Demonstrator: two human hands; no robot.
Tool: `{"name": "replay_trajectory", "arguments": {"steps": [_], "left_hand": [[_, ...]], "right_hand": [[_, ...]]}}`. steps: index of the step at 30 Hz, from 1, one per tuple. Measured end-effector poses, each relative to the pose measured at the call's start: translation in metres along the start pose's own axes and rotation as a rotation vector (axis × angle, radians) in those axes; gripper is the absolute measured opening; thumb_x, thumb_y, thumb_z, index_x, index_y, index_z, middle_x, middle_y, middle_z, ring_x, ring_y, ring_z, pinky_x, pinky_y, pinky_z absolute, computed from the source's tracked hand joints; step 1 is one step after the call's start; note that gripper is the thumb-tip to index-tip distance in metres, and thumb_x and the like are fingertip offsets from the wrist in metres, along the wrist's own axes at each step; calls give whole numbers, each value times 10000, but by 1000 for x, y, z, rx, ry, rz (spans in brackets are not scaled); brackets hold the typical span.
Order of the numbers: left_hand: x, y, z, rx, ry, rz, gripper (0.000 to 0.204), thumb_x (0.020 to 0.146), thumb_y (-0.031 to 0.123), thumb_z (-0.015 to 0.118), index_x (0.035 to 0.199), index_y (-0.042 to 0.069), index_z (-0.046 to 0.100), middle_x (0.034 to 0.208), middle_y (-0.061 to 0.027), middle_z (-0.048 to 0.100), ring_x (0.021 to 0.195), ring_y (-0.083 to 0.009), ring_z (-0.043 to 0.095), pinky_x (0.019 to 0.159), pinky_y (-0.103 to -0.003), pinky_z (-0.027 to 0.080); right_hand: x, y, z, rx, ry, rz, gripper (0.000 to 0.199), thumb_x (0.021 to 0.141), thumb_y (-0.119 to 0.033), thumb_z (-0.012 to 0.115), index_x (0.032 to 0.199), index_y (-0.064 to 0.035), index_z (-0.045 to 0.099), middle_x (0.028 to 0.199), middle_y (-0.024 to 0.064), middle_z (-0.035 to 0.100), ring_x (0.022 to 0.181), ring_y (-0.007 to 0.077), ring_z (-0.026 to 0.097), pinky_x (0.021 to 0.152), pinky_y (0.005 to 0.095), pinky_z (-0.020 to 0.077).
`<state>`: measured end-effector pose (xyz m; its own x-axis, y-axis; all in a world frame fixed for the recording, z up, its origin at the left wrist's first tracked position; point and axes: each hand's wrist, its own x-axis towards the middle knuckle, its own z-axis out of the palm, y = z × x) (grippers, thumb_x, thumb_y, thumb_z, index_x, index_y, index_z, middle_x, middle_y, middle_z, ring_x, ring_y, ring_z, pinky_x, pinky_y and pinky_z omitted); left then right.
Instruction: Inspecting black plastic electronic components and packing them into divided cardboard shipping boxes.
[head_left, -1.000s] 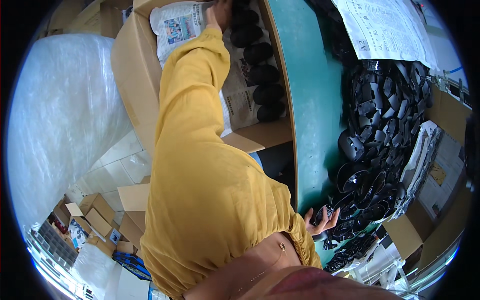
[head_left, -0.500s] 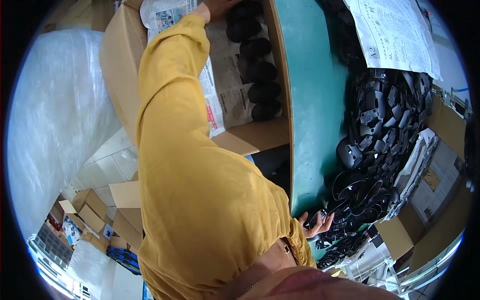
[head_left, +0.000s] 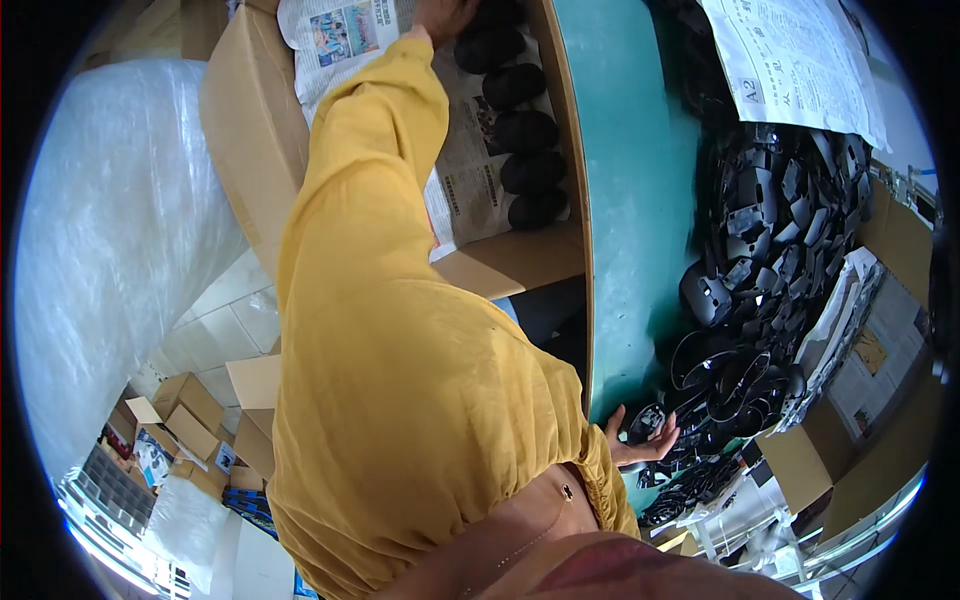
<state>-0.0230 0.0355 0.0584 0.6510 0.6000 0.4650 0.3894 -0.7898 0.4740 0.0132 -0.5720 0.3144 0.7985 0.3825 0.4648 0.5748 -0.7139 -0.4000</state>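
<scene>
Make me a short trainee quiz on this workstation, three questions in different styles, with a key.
1. What printed material lies beneath the dark rounded pieces in the cardboard box?
2. True or false: the work surface to the right of the box is bright red.
3. Fill in: the person's ____ hand reaches into the box.

Key:
1. Newspaper.
2. False; it is a green tabletop.
3. left.

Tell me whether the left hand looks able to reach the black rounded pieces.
Likely yes: the left hand is inside the open cardboard box, beside the row of black rounded pieces, and nothing visible blocks the way.
</scene>
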Motion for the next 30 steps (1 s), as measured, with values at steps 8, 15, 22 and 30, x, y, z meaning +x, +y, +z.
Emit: {"name": "replay_trajectory", "arguments": {"steps": [8,15,22,30], "left_hand": [[-42,66,32,70,-13,-170,406,965,302,494,1311,102,565,1519,-88,350,1432,-353,219,1143,-558,167],[-45,68,29,135,-72,-134,416,973,285,475,1338,95,533,1519,-86,347,1418,-359,243,1149,-553,159],[-78,81,71,108,168,-271,427,892,419,538,1300,290,552,1463,-19,419,1383,-406,264,1082,-645,204],[-82,73,36,-776,441,-660,517,910,362,553,1333,71,488,1361,-176,499,1270,-354,438,1084,-472,309]], "right_hand": [[10,5,-10,-171,-154,-190,741,692,-161,821,1322,5,470,1311,214,497,1203,367,481,1043,474,357],[19,-4,-18,-171,-253,-53,730,661,-81,808,1311,0,488,1281,191,512,1182,367,496,1039,466,357],[13,6,-27,-75,-247,-65,648,656,-62,793,1249,-11,535,1237,181,535,1142,353,514,1007,452,381],[19,21,-41,73,-38,-81,332,715,-61,785,979,0,593,1008,149,607,952,306,584,897,407,445]]}}
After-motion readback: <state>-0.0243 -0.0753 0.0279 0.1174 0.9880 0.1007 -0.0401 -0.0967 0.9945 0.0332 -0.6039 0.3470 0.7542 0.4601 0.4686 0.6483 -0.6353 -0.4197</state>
